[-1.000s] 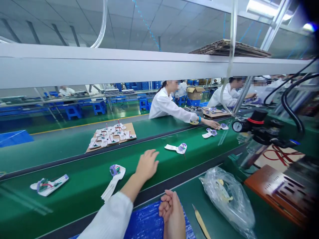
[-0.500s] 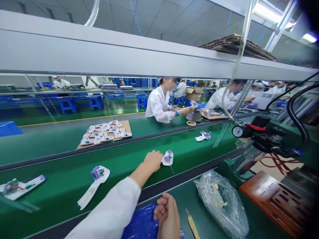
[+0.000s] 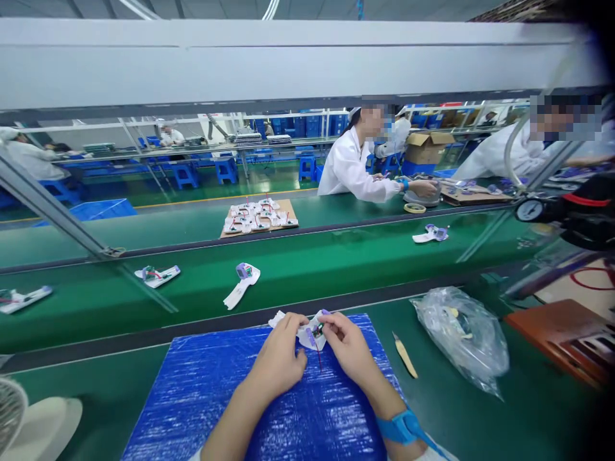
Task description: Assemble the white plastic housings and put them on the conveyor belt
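Observation:
Both hands meet over the blue wrapped mat (image 3: pixel 202 390) on the bench. Between them is a white plastic shell (image 3: pixel 313 339) with purple parts, a small green board and a red wire hanging toward me. My left hand (image 3: pixel 283 352) is closed on the shell's left side, its handle end poking out beyond the fingers. My right hand (image 3: pixel 346 346) pinches at the shell's right side, by the green board; the fingertips partly hide what they grip. A blue strap (image 3: pixel 402 428) circles my right wrist.
Similar shells (image 3: pixel 243 285) lie on the green conveyor (image 3: pixel 336 269) ahead. A craft knife (image 3: pixel 405 355) and a clear plastic bag (image 3: pixel 464 339) lie right of the mat. A brown fixture (image 3: pixel 552 333) stands far right, a white fan-like object (image 3: pixel 43 422) at left. A co-worker (image 3: pixel 358 160) sits opposite.
My left hand has brought the shell from the conveyor back over the mat, and my right hand has come up to it. The view has turned left and the blue mat now shows fully.

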`<state>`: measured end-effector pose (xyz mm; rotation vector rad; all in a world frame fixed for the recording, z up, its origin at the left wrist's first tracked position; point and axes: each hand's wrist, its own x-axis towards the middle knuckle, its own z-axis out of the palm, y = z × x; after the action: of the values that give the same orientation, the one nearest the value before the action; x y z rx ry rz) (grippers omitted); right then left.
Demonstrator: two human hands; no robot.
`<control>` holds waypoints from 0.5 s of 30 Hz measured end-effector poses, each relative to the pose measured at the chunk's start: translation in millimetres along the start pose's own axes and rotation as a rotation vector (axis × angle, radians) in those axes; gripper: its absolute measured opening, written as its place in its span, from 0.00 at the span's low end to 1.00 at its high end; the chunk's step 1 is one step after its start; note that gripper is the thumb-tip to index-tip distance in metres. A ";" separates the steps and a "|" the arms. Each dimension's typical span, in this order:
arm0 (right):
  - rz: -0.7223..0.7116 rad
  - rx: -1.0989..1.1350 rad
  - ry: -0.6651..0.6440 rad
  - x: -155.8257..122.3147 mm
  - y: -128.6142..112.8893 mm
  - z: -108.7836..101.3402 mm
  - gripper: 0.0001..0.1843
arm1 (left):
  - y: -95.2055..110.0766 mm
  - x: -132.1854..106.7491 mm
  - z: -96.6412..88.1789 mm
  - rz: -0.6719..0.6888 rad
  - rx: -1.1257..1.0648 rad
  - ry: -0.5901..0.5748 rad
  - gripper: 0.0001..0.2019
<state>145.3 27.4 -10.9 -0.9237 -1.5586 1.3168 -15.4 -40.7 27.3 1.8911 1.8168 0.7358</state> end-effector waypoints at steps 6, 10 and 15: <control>-0.029 0.018 -0.057 -0.7 -10.5 0.0 0.11 | -16.3 6.6 9.9 -0.098 -0.315 0.025 0.16; 0.168 0.133 -0.057 -1.6 -4.7 6.5 0.15 | -20.9 8.9 11.7 -0.108 -0.511 0.036 0.15; 0.188 0.137 -0.079 -4.2 -6.1 10.4 0.15 | -17.1 9.1 10.7 -0.132 -0.628 0.010 0.17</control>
<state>137.0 19.0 -6.1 -0.9594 -1.4473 1.5898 -21.8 -29.9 9.1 1.3459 1.4601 1.1075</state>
